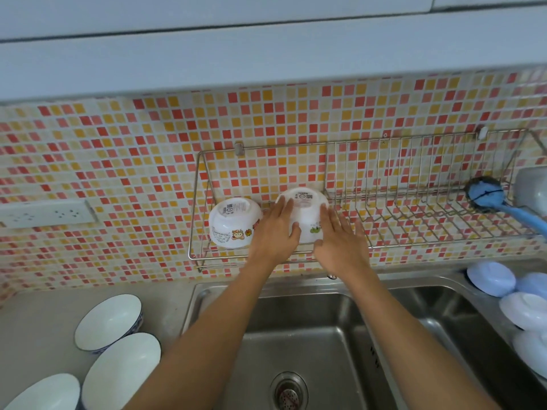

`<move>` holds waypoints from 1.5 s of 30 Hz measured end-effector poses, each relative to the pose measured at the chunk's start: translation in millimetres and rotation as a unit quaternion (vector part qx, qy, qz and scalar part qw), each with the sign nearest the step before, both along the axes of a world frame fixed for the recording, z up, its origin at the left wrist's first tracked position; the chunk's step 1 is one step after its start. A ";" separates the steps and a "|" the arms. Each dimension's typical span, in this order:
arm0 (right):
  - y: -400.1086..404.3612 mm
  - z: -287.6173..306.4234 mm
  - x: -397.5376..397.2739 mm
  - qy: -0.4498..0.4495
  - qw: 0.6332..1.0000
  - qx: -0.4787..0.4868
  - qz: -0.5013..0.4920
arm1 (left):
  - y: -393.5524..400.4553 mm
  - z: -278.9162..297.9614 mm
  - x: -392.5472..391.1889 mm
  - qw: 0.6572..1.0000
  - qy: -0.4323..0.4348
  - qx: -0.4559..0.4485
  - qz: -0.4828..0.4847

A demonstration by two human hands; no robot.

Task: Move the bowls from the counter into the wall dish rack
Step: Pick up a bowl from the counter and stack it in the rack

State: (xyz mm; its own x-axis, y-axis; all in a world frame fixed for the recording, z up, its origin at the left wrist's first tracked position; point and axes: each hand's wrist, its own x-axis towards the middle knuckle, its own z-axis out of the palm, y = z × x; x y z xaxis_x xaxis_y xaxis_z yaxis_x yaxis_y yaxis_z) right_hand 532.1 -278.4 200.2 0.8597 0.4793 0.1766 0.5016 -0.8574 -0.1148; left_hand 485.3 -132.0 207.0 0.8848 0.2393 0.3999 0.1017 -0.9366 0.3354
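Note:
A wire wall dish rack (414,223) hangs on the mosaic tiles. In its left part a white bowl with cartoon prints (233,223) lies upside down. Beside it a second white bowl (306,211) is upside down, held between my hands: my left hand (278,232) presses its left side, my right hand (340,244) its right side. Three white bowls with blue rims stand upright on the counter at the lower left (108,321), (121,371), (44,393).
A steel double sink (296,335) lies below the rack. A blue-handled dish brush (485,196) rests in the rack's right end. Several pale upturned bowls (491,278) sit at the right of the sink. A wall socket (47,214) is at the left.

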 end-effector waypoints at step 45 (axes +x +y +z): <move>266.1 -205.2 -295.9 0.470 0.825 0.297 -0.100 | 238.4 -202.7 -349.1 0.933 0.237 -0.002 0.271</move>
